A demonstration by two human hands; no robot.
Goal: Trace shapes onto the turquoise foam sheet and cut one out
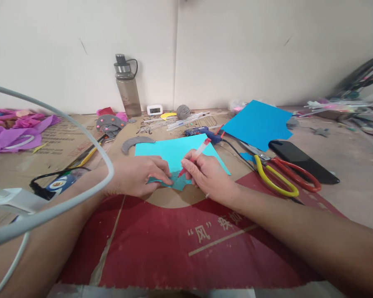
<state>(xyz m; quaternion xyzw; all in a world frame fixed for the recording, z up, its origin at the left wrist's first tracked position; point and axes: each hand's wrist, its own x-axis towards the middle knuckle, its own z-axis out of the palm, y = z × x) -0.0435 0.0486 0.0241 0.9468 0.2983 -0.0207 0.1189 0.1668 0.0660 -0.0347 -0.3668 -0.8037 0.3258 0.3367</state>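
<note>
A light blue sheet of paper [177, 150] lies on the cardboard in front of me. My left hand [143, 174] rests on its near left part, thumb and forefinger stretched out and pressing down. By those fingertips is a darker, greyish patch [178, 181], whose outline I cannot make out. My right hand [209, 171] grips a red pen [202, 148] with a clear barrel, its tip pointing down at this patch. A grey crescent [136, 142] lies at the sheet's upper left edge.
Scissors [278, 174] with yellow and red handles, a black phone [304, 161] and a darker blue sheet [257, 122] are at right. Behind stand a bottle [129, 91] and small clock [154, 109]. A glue gun [205, 133] lies beyond the paper; a white cable [104, 155] arcs at left.
</note>
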